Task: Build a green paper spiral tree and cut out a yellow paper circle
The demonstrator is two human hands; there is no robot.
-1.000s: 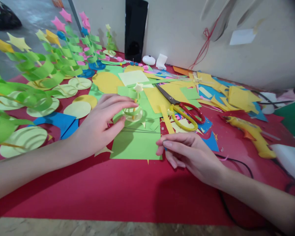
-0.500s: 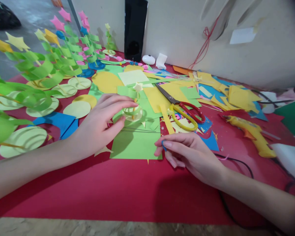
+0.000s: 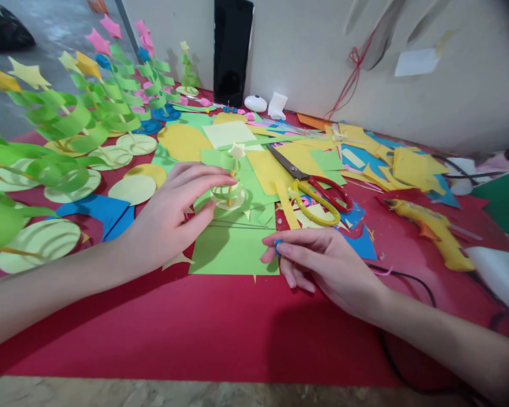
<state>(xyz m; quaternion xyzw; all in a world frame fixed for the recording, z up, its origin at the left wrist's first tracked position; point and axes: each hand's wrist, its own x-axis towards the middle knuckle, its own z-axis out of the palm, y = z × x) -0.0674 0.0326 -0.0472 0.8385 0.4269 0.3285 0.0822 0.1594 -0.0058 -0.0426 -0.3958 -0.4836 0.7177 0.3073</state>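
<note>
Your left hand [image 3: 173, 212] clasps paper tree [image 3: 229, 191]; your right hand [image 3: 322, 261] pinches blue scrap [image 3: 277, 245]. Red counter [image 3: 195, 328] strewn with paper offcuts [image 3: 409, 167]; white wall [image 3: 449, 107] behind.

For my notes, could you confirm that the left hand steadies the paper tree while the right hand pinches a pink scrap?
Not quite: in the head view the scrap in the right hand is blue, not pink. The left hand does steady the paper tree.

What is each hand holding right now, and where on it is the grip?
The left hand pinches the small green paper spiral tree at its lower coil. The right hand pinches a tiny blue scrap between thumb and forefinger.
</note>
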